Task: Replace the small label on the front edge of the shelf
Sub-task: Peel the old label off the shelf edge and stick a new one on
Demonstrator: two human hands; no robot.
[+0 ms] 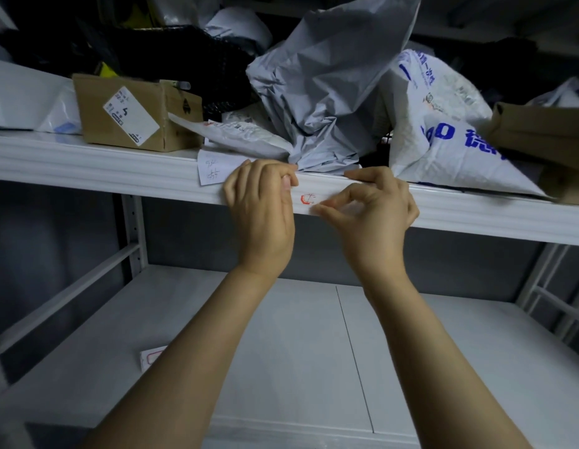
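A small white label with a red border point(308, 199) sits on the front edge of the upper white shelf point(120, 170), between my two hands. My left hand point(260, 202) lies against the edge just left of it, fingers curled at the top of the lip. My right hand point(372, 205) is just right of the label; its thumb and forefinger pinch at the label's right end, which they partly hide. A white paper slip with handwriting point(213, 168) hangs on the edge left of my left hand.
The upper shelf is crowded: a cardboard box point(132, 113), a grey mailer bag point(330, 85), a white bag with blue print point(443, 131), another carton point(547, 131) at right. On the lower shelf point(281, 335) lies a red-bordered label sheet point(152, 356).
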